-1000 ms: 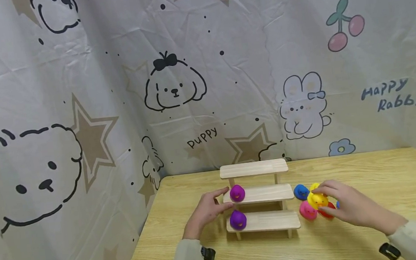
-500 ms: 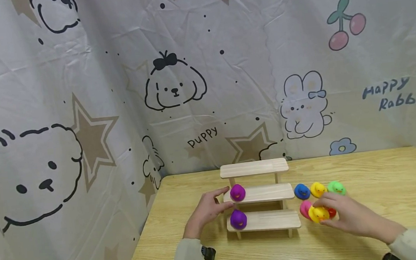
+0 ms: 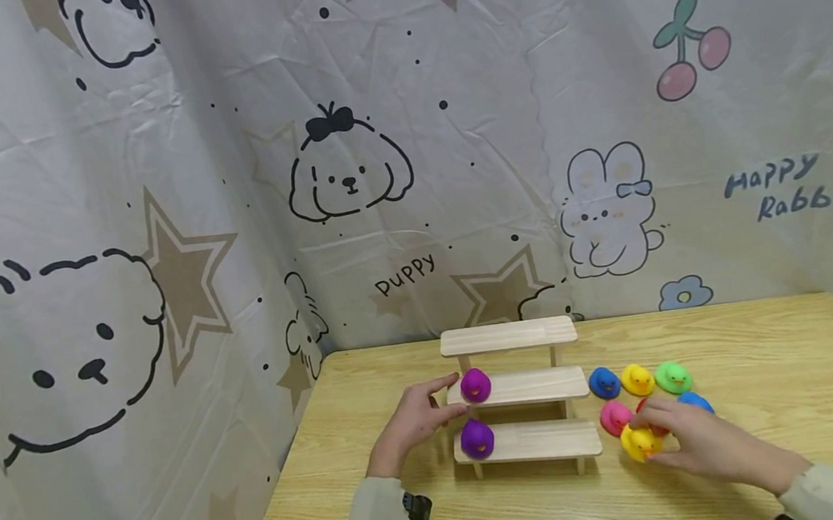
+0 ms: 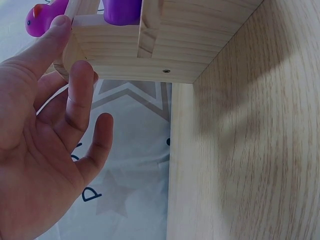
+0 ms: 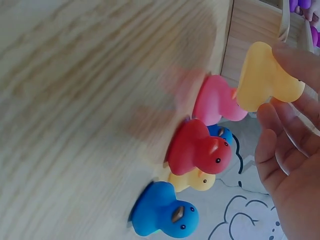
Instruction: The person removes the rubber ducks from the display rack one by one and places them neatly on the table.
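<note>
My right fingers (image 3: 661, 414) pinch the round-headed yellow rubber duck (image 3: 641, 443), right of the pale wooden three-tier shelf (image 3: 507, 337); my left fingers (image 3: 434, 386), farther off, grip its left end. And up there, a violet rubber duck (image 3: 477, 439) on the bottom tier (image 3: 547, 442), a magenta rubber duck (image 3: 476, 386) on the middle tier (image 3: 537, 385).

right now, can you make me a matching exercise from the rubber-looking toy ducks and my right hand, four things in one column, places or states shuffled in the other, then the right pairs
Column one
1. magenta toy duck
2. deep-purple toy duck
3. light-green toy duck
4. bare right hand

Column two
A. on the wooden table, farthest right in the back row of ducks
B. holding a yellow toy duck
C. on the lowest shelf of the pale three-tier wooden stand
D. on that stand's middle shelf

Pairs: 1-D, 2-C, 3-A, 4-B
</note>
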Motion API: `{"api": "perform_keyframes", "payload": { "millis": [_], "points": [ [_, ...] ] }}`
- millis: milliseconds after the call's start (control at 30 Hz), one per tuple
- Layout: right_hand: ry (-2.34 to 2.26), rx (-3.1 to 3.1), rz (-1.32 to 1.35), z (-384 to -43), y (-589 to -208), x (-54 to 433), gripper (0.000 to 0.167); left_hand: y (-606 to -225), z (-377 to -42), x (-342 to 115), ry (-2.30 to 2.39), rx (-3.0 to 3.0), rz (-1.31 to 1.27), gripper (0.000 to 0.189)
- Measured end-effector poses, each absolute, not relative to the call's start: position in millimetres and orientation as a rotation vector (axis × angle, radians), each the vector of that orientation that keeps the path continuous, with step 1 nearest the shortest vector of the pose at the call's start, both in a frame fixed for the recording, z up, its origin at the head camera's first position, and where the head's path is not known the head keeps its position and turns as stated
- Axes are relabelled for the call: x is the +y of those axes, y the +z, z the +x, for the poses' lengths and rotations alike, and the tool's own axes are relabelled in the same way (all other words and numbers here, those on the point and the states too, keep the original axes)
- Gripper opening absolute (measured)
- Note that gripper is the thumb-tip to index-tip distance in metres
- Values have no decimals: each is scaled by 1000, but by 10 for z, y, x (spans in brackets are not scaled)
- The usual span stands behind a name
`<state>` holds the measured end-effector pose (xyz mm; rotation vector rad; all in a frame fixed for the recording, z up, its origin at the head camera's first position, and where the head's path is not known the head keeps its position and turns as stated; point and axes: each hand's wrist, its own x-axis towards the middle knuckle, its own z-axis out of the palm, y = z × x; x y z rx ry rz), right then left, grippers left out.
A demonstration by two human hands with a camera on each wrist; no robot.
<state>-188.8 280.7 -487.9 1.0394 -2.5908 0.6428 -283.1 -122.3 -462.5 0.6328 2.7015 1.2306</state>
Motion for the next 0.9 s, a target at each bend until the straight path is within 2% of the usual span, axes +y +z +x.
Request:
{"api": "perform_keyframes", "payload": {
  "millis": [433, 900],
  "points": [
    [761, -2860, 967, -1916, -4951, 2778, 32, -4630, -2838, -1217, 1242, 2697, 637, 58],
    [742, -2886, 927, -1920, -4994, 2731, 33, -4625, -2829, -1217, 1250, 2684, 611, 57]
  ]
}}
